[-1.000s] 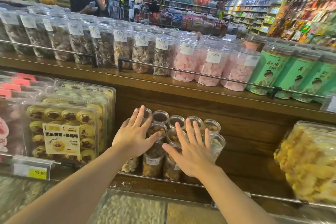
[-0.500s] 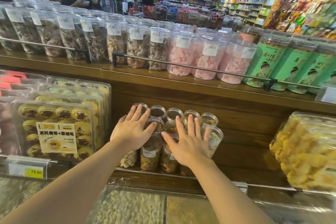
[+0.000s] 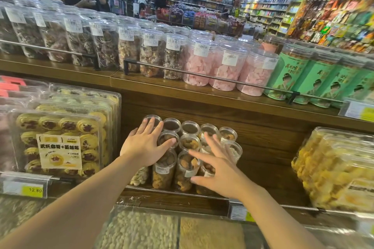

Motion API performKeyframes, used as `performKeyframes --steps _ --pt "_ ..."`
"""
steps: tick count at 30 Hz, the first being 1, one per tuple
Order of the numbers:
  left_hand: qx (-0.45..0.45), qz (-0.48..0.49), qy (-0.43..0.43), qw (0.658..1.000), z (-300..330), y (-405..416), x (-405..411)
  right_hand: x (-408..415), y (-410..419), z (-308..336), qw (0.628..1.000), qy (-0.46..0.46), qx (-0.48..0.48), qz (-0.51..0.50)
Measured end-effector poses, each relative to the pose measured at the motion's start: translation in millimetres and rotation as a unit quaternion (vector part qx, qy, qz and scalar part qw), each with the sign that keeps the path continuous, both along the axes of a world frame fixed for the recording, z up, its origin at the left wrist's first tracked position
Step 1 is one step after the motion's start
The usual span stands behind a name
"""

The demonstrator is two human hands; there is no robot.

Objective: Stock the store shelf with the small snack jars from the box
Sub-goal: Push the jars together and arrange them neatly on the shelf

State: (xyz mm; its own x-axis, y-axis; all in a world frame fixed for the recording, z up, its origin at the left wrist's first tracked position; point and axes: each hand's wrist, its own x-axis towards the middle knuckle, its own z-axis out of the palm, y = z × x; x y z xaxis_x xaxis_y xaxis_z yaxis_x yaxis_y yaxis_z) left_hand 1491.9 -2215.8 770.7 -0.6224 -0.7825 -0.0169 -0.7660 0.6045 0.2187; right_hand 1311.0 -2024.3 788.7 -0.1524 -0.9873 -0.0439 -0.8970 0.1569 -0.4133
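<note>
Several small clear snack jars (image 3: 189,143) with brown snacks stand clustered in rows on the middle wooden shelf (image 3: 269,170). My left hand (image 3: 144,145) lies flat, fingers spread, on the lids of the jars at the cluster's left side. My right hand (image 3: 217,170) hovers with fingers spread and curled over the front right jars, its thumb touching the side of a front jar (image 3: 185,172). Neither hand grips a jar. No box is in view.
Clear cookie trays (image 3: 60,139) stand left of the jars, yellow snack tubs (image 3: 336,170) to the right. The upper shelf carries tall jars of dried goods, pink sweets (image 3: 226,66) and green canisters (image 3: 291,75) behind a metal rail. Bulk bins sit below. A person stands far back left.
My right hand has lifted off the jar lids and curled its fingers, shifting slightly right and toward me. My left hand stays pressed on the left jars.
</note>
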Motion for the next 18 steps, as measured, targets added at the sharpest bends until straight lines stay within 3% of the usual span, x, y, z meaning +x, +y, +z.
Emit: performKeyframes --steps 14,18 --pt "-0.002 0.006 -0.003 1.000 1 0 -1 27 -12 -2 0.990 0.096 -0.091 -0.044" --pt "0.001 0.005 -0.001 1.000 0 0 -1 11 -15 16 0.989 0.008 -0.102 -0.110"
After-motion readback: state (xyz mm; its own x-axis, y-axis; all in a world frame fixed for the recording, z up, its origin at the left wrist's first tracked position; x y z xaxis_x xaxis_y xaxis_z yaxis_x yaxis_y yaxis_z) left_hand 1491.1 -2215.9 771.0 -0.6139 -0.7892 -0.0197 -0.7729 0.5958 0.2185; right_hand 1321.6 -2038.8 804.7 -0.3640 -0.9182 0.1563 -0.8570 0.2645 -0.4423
